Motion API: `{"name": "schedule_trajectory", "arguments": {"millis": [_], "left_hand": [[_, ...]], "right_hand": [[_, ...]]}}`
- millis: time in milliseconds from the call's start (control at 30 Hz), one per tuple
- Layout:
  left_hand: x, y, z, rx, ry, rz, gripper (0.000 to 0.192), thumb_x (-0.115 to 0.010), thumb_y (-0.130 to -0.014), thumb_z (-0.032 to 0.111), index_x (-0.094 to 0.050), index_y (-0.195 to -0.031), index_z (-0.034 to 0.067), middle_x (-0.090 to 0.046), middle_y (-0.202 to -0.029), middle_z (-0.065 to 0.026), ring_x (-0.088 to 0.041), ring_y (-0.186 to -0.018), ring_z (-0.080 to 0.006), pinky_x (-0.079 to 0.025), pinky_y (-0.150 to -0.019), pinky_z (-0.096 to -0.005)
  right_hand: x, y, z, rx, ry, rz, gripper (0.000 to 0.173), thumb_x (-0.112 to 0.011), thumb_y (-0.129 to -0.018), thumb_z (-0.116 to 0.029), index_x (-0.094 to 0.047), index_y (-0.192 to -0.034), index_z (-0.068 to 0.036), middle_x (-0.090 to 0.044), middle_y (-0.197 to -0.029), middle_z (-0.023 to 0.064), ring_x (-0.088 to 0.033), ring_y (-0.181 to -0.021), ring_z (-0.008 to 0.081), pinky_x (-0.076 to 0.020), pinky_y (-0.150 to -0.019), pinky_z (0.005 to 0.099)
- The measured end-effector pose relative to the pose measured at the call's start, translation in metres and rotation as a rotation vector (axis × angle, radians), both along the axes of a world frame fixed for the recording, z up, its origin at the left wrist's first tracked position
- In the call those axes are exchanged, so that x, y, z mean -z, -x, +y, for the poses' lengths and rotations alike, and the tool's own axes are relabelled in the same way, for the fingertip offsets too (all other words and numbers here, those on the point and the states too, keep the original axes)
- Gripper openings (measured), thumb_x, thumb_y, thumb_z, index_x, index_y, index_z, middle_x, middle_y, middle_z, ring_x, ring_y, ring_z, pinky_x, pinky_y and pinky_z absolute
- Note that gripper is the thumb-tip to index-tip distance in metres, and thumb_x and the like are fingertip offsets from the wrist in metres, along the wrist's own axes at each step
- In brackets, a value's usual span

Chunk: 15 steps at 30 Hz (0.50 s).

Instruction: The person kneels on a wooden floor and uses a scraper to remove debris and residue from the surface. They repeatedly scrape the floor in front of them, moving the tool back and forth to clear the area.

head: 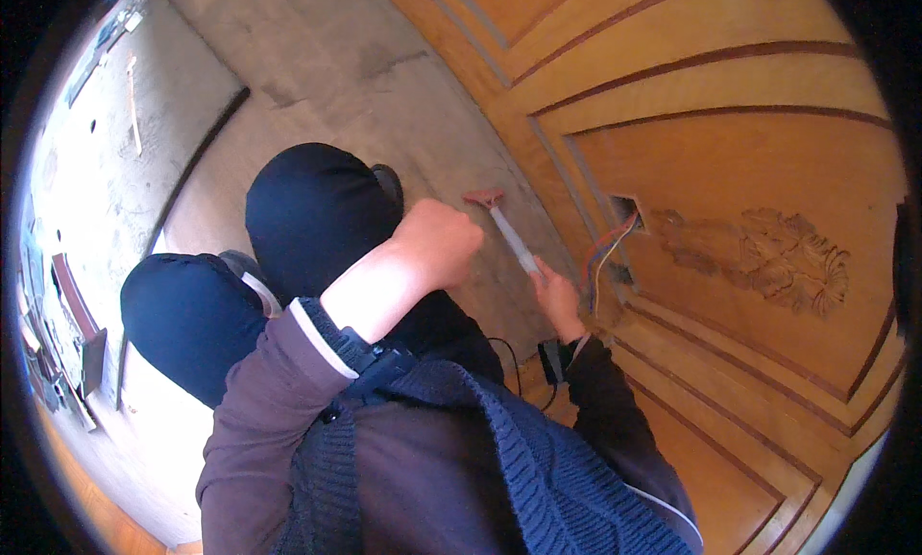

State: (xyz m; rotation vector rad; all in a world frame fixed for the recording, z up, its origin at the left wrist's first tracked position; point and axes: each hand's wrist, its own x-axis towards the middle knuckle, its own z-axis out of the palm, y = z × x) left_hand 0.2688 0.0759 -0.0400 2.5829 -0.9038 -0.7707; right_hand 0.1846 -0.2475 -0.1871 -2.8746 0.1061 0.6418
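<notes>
My right hand (557,299) grips the lower end of a scraper's white handle (512,231). The scraper's red head (484,197) points away from me, close to the wood panelling (648,303) on the right; I cannot tell whether it touches anything. My left hand (441,239) is curled into a fist in front of my knee, left of the scraper. Its fingertips are turned out of sight, and nothing shows in it. Both my knees (324,216) are bent, in dark trousers.
Red, blue and pale wires (612,249) hang from a square cutout in the panelling, beside a carved floral relief (792,260). A black cable (513,353) lies near my right forearm. Strips and scraps (79,332) lie at the left, on a pale, glaring surface. The floor (346,87) is dusty and stained.
</notes>
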Motion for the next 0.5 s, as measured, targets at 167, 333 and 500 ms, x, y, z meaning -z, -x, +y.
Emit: {"name": "schedule_trajectory", "arguments": {"millis": [167,333,500], "left_hand": [[-0.006,0.0,0.007,-0.027,-0.084,0.087,0.016,-0.064,-0.07,0.017,-0.07,-0.08,0.006,-0.068,-0.082,-0.0131,-0.067,-0.082,-0.027,-0.052,-0.068,-0.0381],[0.006,0.005,0.012,-0.033,-0.049,0.061,0.02,-0.064,-0.073,0.024,-0.068,-0.079,0.006,-0.067,-0.076,-0.0137,-0.066,-0.076,-0.0292,-0.051,-0.066,-0.0402],[0.01,0.004,0.009,-0.001,-0.05,0.035,0.021,-0.064,-0.074,0.027,-0.066,-0.078,0.006,-0.066,-0.073,-0.0137,-0.066,-0.073,-0.0306,-0.051,-0.065,-0.0416]], "right_hand": [[-0.01,-0.02,-0.005,0.017,-0.003,0.016,0.038,-0.056,-0.087,-0.039,-0.059,-0.122,-0.024,-0.066,-0.086,0.0176,-0.063,-0.076,0.0373,-0.0492,-0.066,0.046],[-0.019,-0.014,-0.013,0.053,-0.032,0.041,0.04,-0.054,-0.089,-0.038,-0.059,-0.123,-0.019,-0.066,-0.089,0.0188,-0.063,-0.079,0.0379,-0.0489,-0.068,0.0461],[-0.001,-0.062,0.015,-0.045,-0.041,-0.002,0.04,-0.054,-0.088,-0.039,-0.058,-0.124,-0.02,-0.065,-0.089,0.0195,-0.063,-0.081,0.0385,-0.0493,-0.068,0.0459]]}}
